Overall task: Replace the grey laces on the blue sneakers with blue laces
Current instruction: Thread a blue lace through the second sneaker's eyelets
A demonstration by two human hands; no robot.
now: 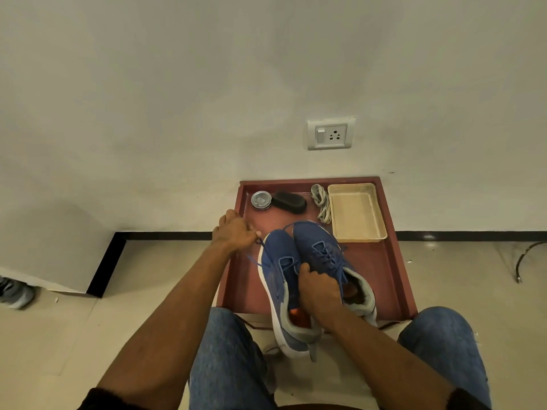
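Note:
Two blue sneakers stand side by side on a low red-brown table (pixel 393 261). The left sneaker (pixel 276 279) is tilted toward me, its heel hanging over the table's near edge. My right hand (pixel 318 291) grips its tongue and collar area. My left hand (pixel 236 232) pinches a blue lace (pixel 262 253) and holds it taut, out to the left of the toe. The right sneaker (pixel 322 247) carries blue laces through its eyelets. The grey laces (pixel 321 202) lie bunched on the table beside the tray.
A cream plastic tray (pixel 356 213) sits at the table's back right. A round tin (pixel 261 200) and a black shoe brush (pixel 291 202) lie at the back left. A wall with a socket (pixel 331 134) rises behind. My knees in jeans flank the table's near edge.

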